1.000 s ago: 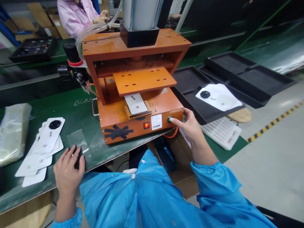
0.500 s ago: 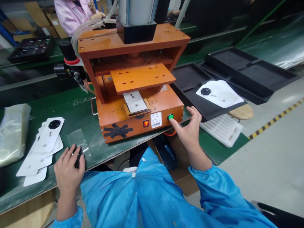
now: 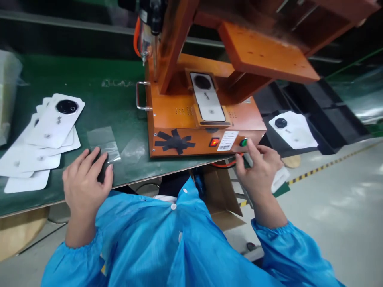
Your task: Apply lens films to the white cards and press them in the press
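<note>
An orange press machine (image 3: 185, 119) stands on the green bench, its upper plate (image 3: 263, 54) raised. A white phone back cover (image 3: 208, 99) with a black round camera ring lies in the fixture on its base. My right hand (image 3: 260, 169) is at the machine's front right corner, index fingertip on or right next to the green button (image 3: 243, 142). My left hand (image 3: 85, 181) rests palm down at the bench edge over a small black object (image 3: 103, 169), holding nothing that I can make out.
A stack of white back covers (image 3: 44, 131) lies left of my left hand. Clear film pieces (image 3: 103, 139) lie on the green mat. A black tray (image 3: 326, 133) at the right holds another white cover (image 3: 295, 129). A cardboard box (image 3: 220, 195) sits under the bench.
The view has swung left and closer to the machine. My right hand, which had lifted off the green button, is back at it. My left hand has stayed on the black object.
</note>
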Motion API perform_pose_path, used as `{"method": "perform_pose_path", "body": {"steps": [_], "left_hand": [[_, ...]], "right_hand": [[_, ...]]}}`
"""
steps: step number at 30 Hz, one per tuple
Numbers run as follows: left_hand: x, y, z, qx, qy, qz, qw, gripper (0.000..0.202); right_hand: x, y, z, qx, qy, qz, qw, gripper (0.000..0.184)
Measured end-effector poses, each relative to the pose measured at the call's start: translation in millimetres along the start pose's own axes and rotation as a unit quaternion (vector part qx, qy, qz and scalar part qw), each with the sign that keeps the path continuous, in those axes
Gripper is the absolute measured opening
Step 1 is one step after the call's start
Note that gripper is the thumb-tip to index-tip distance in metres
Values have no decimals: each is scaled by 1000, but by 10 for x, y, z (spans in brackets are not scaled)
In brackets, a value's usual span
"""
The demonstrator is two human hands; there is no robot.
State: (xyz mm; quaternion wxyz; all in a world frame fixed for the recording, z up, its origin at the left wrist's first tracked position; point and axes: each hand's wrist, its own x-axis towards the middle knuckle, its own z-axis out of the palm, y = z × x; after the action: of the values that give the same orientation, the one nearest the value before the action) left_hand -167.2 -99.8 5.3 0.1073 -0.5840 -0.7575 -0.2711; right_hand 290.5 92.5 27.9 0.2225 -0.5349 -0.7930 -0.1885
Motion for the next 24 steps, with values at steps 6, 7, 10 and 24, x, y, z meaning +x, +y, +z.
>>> {"method": "perform_pose_path", "body": {"steps": [6, 7, 10, 24], "left_hand": [[-10, 16, 6, -8, 5, -2, 1000, 37], [-9, 13, 8, -11, 7, -5, 1000, 38], [-6, 4, 13, -22, 4, -13, 1000, 39], [7, -109, 31, -7, -6, 3, 1000, 46]], "right_hand": [[2, -35, -46, 56, -70, 11, 996, 53], [-9, -50, -56, 64, -73, 17, 995, 53], [-23, -60, -91, 81, -96, 39, 991, 56], [-24, -64, -230, 197, -109, 140, 964, 62]]}}
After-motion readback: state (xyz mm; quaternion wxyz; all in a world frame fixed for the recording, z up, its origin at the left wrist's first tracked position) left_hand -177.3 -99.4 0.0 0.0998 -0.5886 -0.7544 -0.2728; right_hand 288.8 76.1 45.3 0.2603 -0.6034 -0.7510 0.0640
